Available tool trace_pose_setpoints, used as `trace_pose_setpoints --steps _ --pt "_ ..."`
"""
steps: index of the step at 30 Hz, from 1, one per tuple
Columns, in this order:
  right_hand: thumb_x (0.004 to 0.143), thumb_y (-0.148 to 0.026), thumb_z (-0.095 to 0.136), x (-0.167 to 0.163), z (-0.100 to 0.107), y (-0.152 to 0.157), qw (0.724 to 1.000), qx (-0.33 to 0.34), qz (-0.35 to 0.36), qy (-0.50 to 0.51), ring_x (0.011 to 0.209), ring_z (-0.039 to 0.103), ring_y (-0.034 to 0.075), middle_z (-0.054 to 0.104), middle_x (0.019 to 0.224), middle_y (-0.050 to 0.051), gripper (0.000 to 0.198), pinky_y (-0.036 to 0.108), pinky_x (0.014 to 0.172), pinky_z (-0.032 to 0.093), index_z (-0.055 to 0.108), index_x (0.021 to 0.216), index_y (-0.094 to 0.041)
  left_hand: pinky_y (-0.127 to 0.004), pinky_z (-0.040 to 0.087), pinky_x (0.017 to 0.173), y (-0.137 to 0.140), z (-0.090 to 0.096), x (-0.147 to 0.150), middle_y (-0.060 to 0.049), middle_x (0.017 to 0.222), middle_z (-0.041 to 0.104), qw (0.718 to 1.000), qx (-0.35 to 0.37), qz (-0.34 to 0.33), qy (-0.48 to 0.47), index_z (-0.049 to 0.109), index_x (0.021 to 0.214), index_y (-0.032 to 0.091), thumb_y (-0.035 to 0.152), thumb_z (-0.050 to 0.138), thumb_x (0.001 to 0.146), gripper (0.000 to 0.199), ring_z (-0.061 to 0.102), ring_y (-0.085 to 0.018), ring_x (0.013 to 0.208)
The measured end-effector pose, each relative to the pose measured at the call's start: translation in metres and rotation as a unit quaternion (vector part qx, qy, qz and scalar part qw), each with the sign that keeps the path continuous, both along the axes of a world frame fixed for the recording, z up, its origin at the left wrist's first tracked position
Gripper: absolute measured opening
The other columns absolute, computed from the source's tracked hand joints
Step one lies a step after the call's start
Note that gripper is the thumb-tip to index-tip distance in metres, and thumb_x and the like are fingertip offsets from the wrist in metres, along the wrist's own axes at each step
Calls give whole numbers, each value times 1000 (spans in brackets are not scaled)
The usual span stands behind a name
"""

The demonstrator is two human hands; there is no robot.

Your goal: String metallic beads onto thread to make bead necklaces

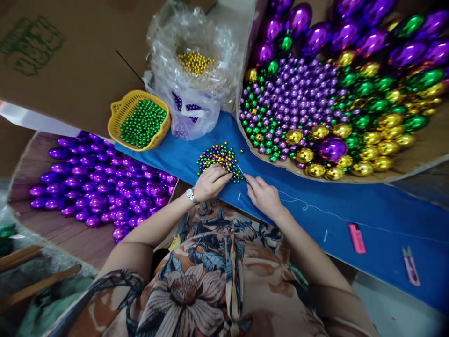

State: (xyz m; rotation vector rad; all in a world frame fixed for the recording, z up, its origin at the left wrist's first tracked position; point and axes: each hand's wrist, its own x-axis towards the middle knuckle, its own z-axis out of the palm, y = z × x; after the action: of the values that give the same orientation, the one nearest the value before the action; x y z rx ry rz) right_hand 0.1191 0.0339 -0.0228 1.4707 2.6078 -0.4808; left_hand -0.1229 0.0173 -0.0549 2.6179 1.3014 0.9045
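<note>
A pile of small green, purple and gold beads (pixel 218 155) lies on the blue cloth (pixel 308 199). My left hand (pixel 213 181), with a watch at the wrist, rests on the near edge of the pile, fingers reaching over the beads; what lies beneath the fingertips is hidden. From the right, my right hand (pixel 262 195) pinches a thin needle (pixel 242 173) whose tip points at the beads. A white thread (pixel 326 213) trails from near my right hand across the cloth to the right.
A yellow basket (pixel 114 125) holds green beads; beside it stands a plastic bag (pixel 161 42) with gold beads. Large boxes of shiny balls flank the cloth: purple balls (pixel 94 203) left, mixed balls (pixel 301 93) right. A pink lighter (pixel 357 238) and thread snips (pixel 410 266) lie right.
</note>
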Motion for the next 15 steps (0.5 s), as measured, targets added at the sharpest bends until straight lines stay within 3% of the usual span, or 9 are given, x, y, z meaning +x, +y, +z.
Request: trace_pose_setpoints --steps 4,8,11,15 --pt "101 -40 32 10 -5 -5 997 6 -15 72 83 66 14 68 107 4 46 22 65 47 48 142 -27 -46 50 100 -2 6 4 -8 111 67 1000 -3 13 13 58 122 23 23 55 91 32 64 -20 102" --pt "101 -36 34 20 -6 -9 992 8 -10 127 90 66 13 68 116 5 44 21 74 49 51 140 -24 -59 36 110 -6 13 14 -11 134 56 998 -9 15 64 54 130 30 39 62 87 45 49 -31 128" --pt "100 -35 36 24 -7 -13 994 10 -9 106 89 67 13 69 117 3 43 21 70 49 51 139 -27 -65 24 114 -9 12 17 -11 147 44 995 -44 0 87 53 132 32 46 62 86 49 31 -37 142" --pt "100 -36 35 24 -7 -21 998 5 9 60 81 68 13 71 108 2 43 21 61 47 52 139 -30 -64 24 115 -12 7 13 -10 141 51 996 -49 22 67 58 122 28 38 63 87 37 34 -33 141"
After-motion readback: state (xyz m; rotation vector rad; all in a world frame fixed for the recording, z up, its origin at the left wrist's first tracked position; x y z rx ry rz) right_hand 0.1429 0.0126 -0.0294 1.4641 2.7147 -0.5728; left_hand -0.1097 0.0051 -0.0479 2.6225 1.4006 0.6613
